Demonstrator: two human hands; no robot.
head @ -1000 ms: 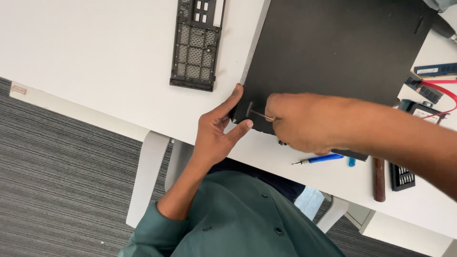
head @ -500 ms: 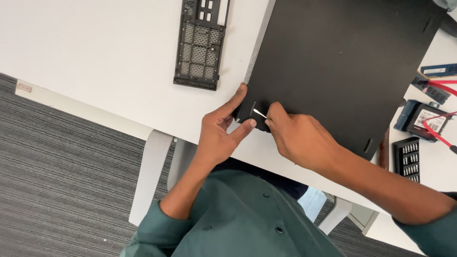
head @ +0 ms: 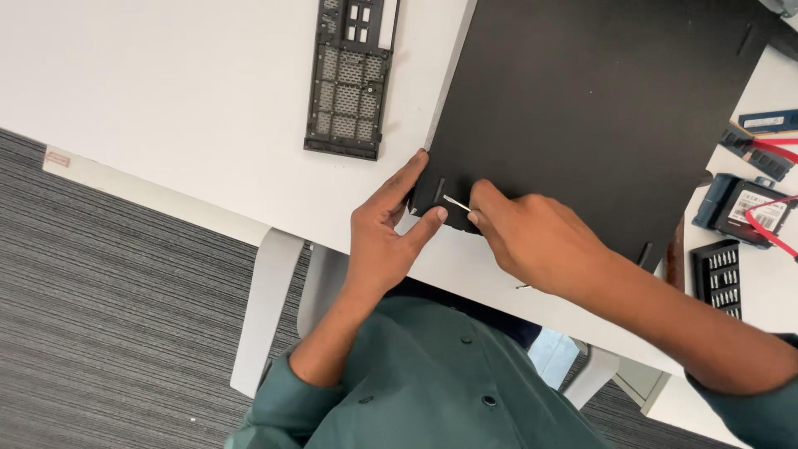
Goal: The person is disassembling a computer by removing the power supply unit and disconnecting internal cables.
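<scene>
The black panel (head: pixel 598 116) lies flat near the white worktop's (head: pixel 166 108) front edge, its far side cut off by the frame. The left hand (head: pixel 386 229), fingers spread, braces its near corner, while the right hand (head: pixel 532 237) pinches a thin metal pin (head: pixel 456 203) there. Bare worktop lies open to the left past the perforated plate (head: pixel 349 79); the pin's tip is too small to make out.

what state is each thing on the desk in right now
black case panel: flat on the white desk, near edge at the desk's front.
perforated black bracket: flat, untouched.
left hand: fingers bracing the panel's corner.
right hand: pinching a thin metal tool at the panel's edge.
</scene>
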